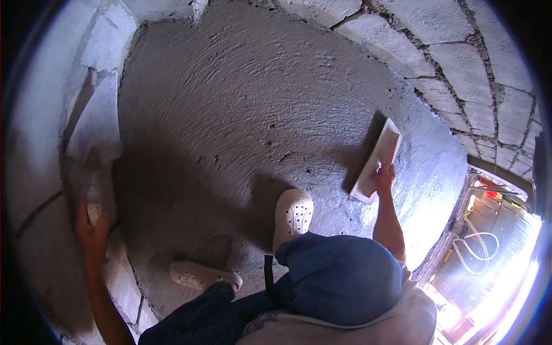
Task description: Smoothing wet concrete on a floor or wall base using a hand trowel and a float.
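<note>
Blue-trousered knee [339,276] nearest, R hand [384,177] grips float [376,161], L hand [92,230] trowel [95,129], handle hidden

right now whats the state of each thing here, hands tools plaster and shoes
left hand: fingers closed round the handle of the trowel, blade flat on the block wall
right hand: gripping the float, pressed on the plaster
plaster: grey, spread, ridged with stroke marks
white clogs: on both feet, planted on the plaster
brick wall: bare, joints showing
</note>
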Available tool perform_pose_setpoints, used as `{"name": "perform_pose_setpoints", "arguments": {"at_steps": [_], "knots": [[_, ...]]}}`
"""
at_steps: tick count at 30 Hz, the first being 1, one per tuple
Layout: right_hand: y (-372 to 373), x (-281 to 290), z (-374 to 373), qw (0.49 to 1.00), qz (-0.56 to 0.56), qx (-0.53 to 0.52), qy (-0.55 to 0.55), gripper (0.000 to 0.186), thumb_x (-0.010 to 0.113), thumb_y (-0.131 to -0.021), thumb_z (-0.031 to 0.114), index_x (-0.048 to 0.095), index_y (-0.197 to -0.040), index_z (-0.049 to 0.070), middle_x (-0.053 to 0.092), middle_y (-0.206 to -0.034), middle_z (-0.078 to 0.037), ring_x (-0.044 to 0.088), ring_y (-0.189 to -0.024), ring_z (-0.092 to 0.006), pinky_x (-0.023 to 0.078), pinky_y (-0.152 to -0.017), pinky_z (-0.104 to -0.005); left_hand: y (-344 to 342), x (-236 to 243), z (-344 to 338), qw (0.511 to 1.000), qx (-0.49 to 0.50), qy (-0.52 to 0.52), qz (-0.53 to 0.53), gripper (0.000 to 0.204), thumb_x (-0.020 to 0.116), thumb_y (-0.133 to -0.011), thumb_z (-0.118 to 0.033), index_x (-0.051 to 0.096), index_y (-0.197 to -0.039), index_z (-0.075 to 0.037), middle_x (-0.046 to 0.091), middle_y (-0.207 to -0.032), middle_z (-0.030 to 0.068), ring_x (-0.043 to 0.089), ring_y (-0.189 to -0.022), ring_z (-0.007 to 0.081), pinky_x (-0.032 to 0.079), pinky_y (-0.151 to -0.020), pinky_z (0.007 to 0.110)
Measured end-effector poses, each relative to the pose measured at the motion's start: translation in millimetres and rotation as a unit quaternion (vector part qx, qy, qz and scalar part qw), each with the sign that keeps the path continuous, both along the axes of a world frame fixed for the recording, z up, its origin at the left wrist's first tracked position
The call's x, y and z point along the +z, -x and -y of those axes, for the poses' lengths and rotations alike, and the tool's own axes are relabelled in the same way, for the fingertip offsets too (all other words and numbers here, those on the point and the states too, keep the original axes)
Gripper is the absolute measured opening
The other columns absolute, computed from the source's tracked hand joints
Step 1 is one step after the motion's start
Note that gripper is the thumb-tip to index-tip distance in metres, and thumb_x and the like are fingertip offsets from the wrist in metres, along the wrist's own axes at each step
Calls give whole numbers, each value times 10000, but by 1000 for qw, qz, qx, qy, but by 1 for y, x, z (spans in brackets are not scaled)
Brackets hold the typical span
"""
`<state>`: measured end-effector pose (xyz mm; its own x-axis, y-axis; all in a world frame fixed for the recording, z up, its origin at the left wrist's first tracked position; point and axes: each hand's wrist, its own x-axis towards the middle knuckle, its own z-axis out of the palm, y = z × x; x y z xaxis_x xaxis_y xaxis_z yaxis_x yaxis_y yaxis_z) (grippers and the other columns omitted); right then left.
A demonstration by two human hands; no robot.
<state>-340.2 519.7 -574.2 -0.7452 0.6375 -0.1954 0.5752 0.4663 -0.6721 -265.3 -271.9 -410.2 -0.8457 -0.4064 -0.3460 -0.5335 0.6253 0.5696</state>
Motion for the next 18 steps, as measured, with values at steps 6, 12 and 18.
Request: {"name": "perform_pose_setpoints", "arguments": {"at_steps": [6, 12, 18], "knots": [[56, 8, 68, 951, -93, -57, 289, 115, 553, -892, 180, 490, -937, 95, 451, -624, -9, 463, -456, -119, 451, -439, -272, 22, 29, -18, 997, -9, -48, 60, 505, 555, -844, -95, 420, -1306, 58, 542, -1192, 137, 513, -1073, 187, 401, -929, 307], [119, -5, 184, 935, -56, 94, 337, 141, 558, -891, 165, 442, -931, 95, 503, -671, -39, 517, -504, -139, 490, -484, -296, 10, 31, -12, 998, 53, -21, 7, 491, 576, -830, -122, 449, -1282, 22, 553, -1157, 145, 525, -1047, 188, 431, -893, 315], [152, 18, 289, 901, 85, 280, 321, 186, 514, -929, 146, 437, -1076, 64, 532, -746, -52, 555, -565, -124, 498, -529, -284, -3, 77, -18, 994, 1, -11, 113, 514, 616, -755, -136, 478, -1226, 16, 584, -1079, 187, 561, -995, 209, 464, -827, 341]]}}
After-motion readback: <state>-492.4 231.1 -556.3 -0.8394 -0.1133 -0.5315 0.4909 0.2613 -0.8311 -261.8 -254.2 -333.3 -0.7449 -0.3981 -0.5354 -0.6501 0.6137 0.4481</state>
